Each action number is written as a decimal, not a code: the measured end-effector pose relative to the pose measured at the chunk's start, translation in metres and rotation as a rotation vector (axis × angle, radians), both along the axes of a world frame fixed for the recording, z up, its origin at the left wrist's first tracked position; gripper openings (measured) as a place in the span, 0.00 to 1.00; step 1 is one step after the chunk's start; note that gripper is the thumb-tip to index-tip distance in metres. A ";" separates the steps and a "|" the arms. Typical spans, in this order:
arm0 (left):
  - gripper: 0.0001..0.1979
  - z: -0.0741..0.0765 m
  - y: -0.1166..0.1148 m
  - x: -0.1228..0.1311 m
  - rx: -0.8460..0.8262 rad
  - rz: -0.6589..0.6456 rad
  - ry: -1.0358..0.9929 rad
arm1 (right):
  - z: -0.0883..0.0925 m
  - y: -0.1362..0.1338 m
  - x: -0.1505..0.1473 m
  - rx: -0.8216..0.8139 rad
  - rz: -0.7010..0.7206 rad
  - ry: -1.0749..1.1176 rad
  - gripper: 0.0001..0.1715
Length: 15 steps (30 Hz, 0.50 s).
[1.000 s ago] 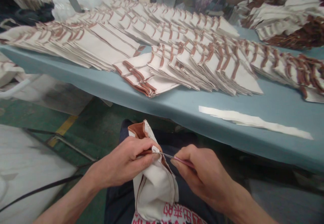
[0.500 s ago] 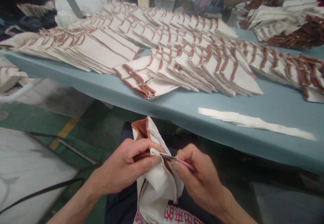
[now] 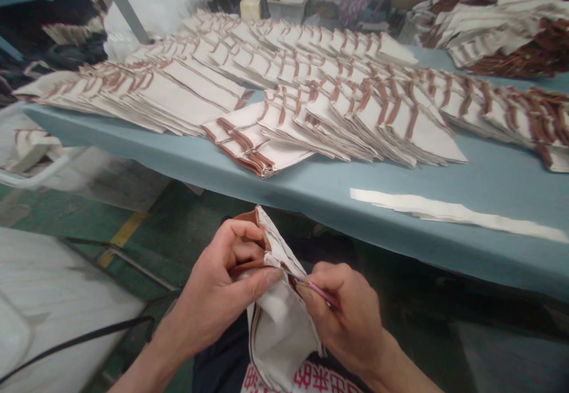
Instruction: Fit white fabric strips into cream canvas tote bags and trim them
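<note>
My left hand [image 3: 222,298] is closed on the brown-trimmed top edge of a cream canvas bag [image 3: 278,322] that rests in my lap. My right hand [image 3: 351,316] pinches a thin metal tool with a pink handle [image 3: 317,289], its tip against the bag's edge right by my left thumb. Red printed characters show on the bag's lower part [image 3: 306,378].
A blue-covered table [image 3: 311,194] stands just beyond my knees, loaded with several overlapping rows of folded cream bags with brown straps [image 3: 338,108]. A cream fabric strip [image 3: 448,212] lies near its front edge. Green floor and a white sack [image 3: 48,298] lie at left.
The view has tilted slightly. My hands have drawn closer together, my left fingers curling tighter on the bag's edge, and the tool tip has moved in against the seam.
</note>
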<state>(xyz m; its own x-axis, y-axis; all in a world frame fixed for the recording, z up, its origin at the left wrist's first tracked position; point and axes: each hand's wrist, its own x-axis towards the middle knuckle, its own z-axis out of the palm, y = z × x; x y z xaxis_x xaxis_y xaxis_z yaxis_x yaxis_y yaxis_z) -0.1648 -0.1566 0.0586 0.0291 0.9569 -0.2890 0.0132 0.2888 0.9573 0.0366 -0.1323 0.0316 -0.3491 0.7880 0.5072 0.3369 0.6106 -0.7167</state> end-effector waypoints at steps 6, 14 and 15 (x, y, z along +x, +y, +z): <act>0.08 0.014 -0.007 -0.001 0.145 -0.040 0.365 | 0.004 0.007 -0.006 0.210 0.054 -0.148 0.28; 0.13 0.014 -0.008 -0.015 0.209 -0.196 0.488 | -0.006 0.002 -0.007 0.298 0.070 -0.096 0.14; 0.13 0.013 -0.009 -0.015 0.206 -0.210 0.504 | -0.006 0.001 -0.007 0.293 0.069 -0.104 0.15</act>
